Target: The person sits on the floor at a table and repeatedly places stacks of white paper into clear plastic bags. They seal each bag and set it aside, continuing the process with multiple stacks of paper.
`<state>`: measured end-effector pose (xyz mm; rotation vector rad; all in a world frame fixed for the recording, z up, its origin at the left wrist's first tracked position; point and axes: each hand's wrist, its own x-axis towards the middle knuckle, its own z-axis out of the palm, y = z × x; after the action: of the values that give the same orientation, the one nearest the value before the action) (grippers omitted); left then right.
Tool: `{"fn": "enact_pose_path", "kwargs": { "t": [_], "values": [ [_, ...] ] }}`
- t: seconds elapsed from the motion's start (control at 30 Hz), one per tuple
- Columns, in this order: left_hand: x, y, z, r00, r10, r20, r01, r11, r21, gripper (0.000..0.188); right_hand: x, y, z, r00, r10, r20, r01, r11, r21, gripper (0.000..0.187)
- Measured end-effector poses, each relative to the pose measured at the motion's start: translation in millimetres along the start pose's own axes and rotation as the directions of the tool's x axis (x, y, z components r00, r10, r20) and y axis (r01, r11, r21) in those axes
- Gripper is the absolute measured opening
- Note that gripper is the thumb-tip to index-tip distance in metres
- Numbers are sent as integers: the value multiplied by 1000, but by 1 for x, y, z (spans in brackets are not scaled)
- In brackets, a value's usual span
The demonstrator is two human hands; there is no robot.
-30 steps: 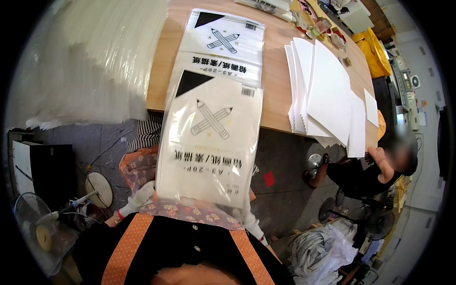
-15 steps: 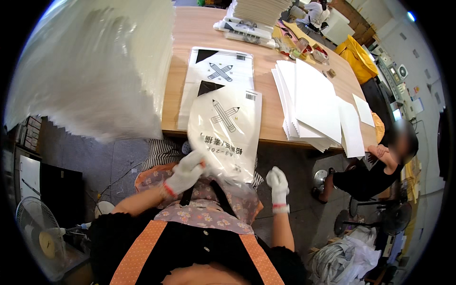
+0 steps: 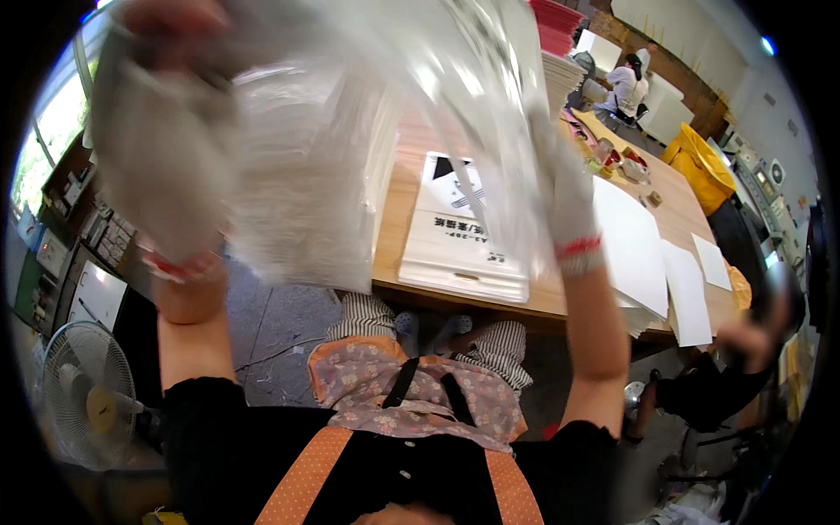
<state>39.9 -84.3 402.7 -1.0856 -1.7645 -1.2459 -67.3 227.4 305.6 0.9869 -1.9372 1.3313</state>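
Note:
A clear plastic bag (image 3: 481, 96), smeared by motion, is raised in front of me and stretches between my two hands. My left hand (image 3: 171, 140), in a white glove, is closed on the bag's side at the upper left, though the fingers blur. At the bag's other side is my right hand (image 3: 564, 197), also gloved; the film and blur hide its fingers. Beneath the film, a pile of printed white packages (image 3: 468, 254) with a crossed-pencil picture lies on the wooden table. Behind the left hand rises a tall stack of clear plastic bags (image 3: 302, 192).
White paper sheets (image 3: 630, 254) lie fanned at the table's right, with small jars (image 3: 604, 157) farther back. A yellow sack (image 3: 696, 171) stands beyond. One person (image 3: 717, 385) sits at the right, another (image 3: 626, 92) far back. A fan (image 3: 87, 394) stands at lower left.
Both hands have risen from my lap to the top of the view, with clear film now between them. The printed package has left my lap; the packages now lie together on the table.

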Motion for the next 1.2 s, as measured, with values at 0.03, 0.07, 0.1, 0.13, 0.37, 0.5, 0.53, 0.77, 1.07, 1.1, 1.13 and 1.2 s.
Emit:
{"fn": "enact_pose_path", "kwargs": {
  "t": [0.03,0.07,0.1,0.13,0.37,0.5,0.53,0.77,1.07,1.1,1.13,1.2],
  "values": [
    [19,4,-25,997,12,-71,-13,1000,-18,17,45,-13,-4,907,-417,56,393,792,-468,39],
    [38,14,-51,989,35,-143,-41,998,-38,18,78,-34,4,979,-94,181,41,960,277,41],
    [54,20,-77,977,48,-208,-63,996,-67,19,110,-54,12,930,247,273,-360,456,814,44],
    [53,22,-112,960,12,-280,-25,999,-44,21,133,-69,44,900,230,370,-428,309,849,41],
    [-52,-33,-200,642,-345,-685,362,924,-126,24,166,-72,97,868,-109,484,450,584,-676,46],
    [-181,-64,-95,519,-362,-774,474,876,-91,35,42,-52,136,761,-483,433,591,792,-154,39],
    [-231,-92,-59,489,-529,-693,440,836,-327,27,15,-82,131,574,-307,759,480,877,-8,37],
    [-259,-167,204,739,-562,371,542,824,169,10,-210,8,120,522,230,822,-365,930,-29,37],
    [-268,-270,298,544,-664,513,376,740,558,23,-287,13,38,469,743,478,-793,592,-142,43],
    [-268,-275,302,520,-677,520,421,733,534,25,-286,17,33,407,780,475,-845,519,-128,43],
    [-264,-281,302,497,-689,528,456,725,516,27,-284,25,32,339,819,463,-902,422,-87,43],
    [-259,-289,302,449,-714,537,533,696,481,30,-280,50,34,186,869,458,-977,213,-8,42]
  ]
}}
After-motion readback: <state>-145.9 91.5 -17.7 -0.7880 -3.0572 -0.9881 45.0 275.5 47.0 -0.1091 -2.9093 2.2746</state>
